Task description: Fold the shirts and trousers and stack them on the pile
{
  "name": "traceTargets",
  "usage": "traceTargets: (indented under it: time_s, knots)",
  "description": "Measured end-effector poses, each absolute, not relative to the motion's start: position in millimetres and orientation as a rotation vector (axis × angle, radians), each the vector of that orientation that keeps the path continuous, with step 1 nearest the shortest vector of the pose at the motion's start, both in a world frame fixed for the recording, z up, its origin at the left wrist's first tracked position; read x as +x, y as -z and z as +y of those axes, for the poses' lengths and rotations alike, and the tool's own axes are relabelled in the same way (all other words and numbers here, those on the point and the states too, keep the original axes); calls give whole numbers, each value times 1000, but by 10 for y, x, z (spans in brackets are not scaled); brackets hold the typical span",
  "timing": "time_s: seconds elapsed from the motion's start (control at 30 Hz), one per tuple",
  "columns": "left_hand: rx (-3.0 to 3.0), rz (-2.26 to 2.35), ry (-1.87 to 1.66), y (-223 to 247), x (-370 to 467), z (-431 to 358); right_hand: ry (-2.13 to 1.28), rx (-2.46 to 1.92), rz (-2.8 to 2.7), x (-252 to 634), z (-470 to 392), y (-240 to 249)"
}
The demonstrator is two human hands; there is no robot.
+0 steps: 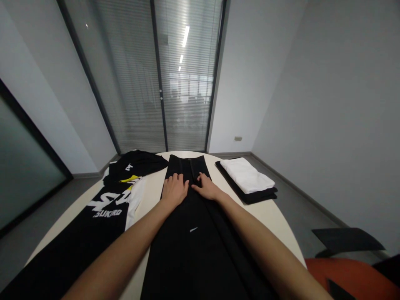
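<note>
Black garment (193, 254): lies lengthwise along the middle of the tabletop (150, 187), from near its far edge toward us; a small pale logo (193, 229) faces up.
Left hand (175, 189): we rest it palm down on the far part, at the left; fingers slightly apart, clamped on nothing.
Right hand (206, 187): we rest it on the same part, at the right; thumb and fingers apart, though we cannot tell whether the curled tips catch fabric.
Left side: printed clothing (108, 216) lies spread out.
Right side: white folded cloth (246, 175) lies on black folded cloth (250, 199).
Crease risk: uneven pressure from our hands could ruck the layers.
Edge risk: a push away from us could carry the far end over.
Drag risk: our left forearm could catch the printed clothing if swept left.
</note>
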State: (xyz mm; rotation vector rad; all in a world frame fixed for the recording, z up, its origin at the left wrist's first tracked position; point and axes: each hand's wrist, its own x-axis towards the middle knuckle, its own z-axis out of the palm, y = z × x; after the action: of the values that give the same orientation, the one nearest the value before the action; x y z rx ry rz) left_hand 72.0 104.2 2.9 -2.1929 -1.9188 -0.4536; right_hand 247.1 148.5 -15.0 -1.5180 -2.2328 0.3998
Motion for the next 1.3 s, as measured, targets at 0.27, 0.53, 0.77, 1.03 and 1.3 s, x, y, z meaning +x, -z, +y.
traceTargets:
  time_s: [0.27, 0.53, 0.77, 1.03, 1.3]
  knots:
    - [-2350, -1970, 311, 137, 558, 405, -620, -1755, -2522, 2862, 1133, -450]
    - [-2478, -1939, 319, 296, 428, 426, -1209, -1685, -2722, 3117, 804, -613]
    - [-2482, -1933, 306, 278, 392, 492, -1686, -1449, -2463, 3214, 571, -669]
    - [-2497, -1929, 303, 270, 384, 486, -1882, -1518, -2284, 3420, 498, -649]
    - [-2480, -1932, 328, 245, 383, 504, -1681, -1133, -2109, 3218, 451, -685]
